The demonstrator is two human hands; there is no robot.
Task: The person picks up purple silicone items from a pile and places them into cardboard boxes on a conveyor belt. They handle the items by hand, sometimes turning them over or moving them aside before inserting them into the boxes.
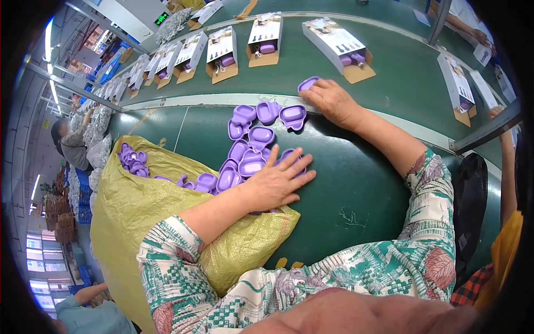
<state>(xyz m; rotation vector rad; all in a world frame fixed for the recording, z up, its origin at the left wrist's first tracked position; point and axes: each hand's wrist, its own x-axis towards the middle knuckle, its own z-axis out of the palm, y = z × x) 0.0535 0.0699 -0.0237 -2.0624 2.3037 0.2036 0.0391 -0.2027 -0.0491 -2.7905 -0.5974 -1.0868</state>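
Note:
Several purple plastic pieces, each a shallow rounded cup with a short stub, lie in a loose heap (239, 150) on the green table. My left hand (275, 178) rests on the near right side of this heap, fingers spread flat over a few pieces and gripping none. Farther off and to the right, my right hand (334, 103) pinches one purple plastic piece (307, 83) at the edge of the conveyor belt. A yellow woven sack (167, 206) lies under my left forearm, its mouth spilling more of these purple pieces (133, 160).
Open white boxes (222, 47) with purple items inside stand along the green belt (289, 72), behind a pale rail (194, 100). One box (336, 47) lies just beyond my right hand. A black bag (470, 195) is at right. Other people work at both sides.

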